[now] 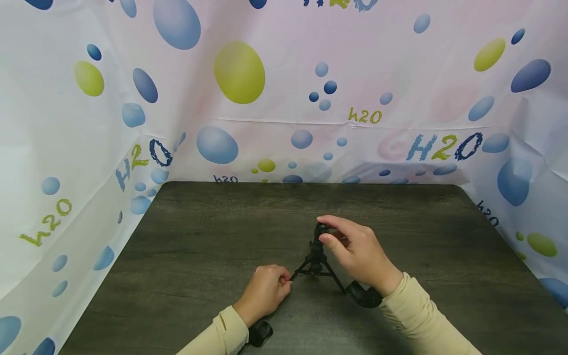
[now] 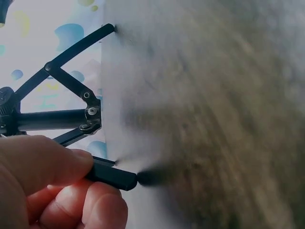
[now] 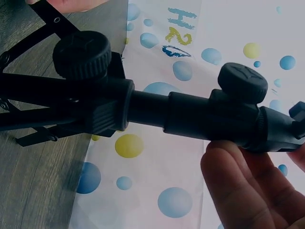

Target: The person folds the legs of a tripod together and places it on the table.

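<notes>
A small black tripod (image 1: 316, 257) stands on the table with its legs spread. My left hand (image 1: 265, 291) pinches the foot end of one leg (image 2: 113, 176) between thumb and fingers. In the left wrist view, another leg (image 2: 78, 47) slants away with its brace joined to the centre tube (image 2: 55, 119). At the tripod's top is my right hand (image 1: 361, 250), its fingers and thumb around the head. The right wrist view shows a large ribbed knob (image 3: 82, 56) on the column and a smaller knob (image 3: 243, 83) higher up, close to my fingers (image 3: 228, 176).
The dark wood-grain table (image 1: 199, 236) reaches back to a white sheet (image 1: 284, 64) printed with blue and green bubbles and lettering. Black straps with camera mounts sit at my left wrist (image 1: 260, 333) and right wrist (image 1: 364, 294).
</notes>
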{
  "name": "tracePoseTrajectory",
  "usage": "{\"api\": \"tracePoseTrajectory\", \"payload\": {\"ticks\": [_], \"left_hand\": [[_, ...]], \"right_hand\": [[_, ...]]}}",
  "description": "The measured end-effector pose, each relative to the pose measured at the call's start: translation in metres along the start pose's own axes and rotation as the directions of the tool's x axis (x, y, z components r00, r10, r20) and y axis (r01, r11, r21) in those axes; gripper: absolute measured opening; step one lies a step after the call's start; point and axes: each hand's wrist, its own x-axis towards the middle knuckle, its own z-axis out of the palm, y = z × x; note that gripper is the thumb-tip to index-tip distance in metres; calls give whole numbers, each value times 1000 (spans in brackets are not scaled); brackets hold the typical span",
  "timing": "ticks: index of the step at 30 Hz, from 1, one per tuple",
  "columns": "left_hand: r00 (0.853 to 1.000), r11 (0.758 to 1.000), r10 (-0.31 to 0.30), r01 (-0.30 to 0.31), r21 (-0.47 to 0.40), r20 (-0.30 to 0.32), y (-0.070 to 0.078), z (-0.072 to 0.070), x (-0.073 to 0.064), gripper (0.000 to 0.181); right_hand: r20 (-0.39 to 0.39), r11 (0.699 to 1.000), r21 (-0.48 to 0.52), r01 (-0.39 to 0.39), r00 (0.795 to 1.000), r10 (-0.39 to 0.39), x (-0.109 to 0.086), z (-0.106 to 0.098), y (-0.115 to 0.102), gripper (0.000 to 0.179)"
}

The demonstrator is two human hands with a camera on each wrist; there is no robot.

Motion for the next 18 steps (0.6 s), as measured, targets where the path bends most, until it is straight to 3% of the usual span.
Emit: {"api": "tracePoseTrajectory", "payload": {"ticks": [18], "left_hand": [[998,1000,-22,22,-15,-53,0,4,-2,10]], "right_hand": [[3,1000,-4,29,1000,-29,2,4,-4,34]]}}
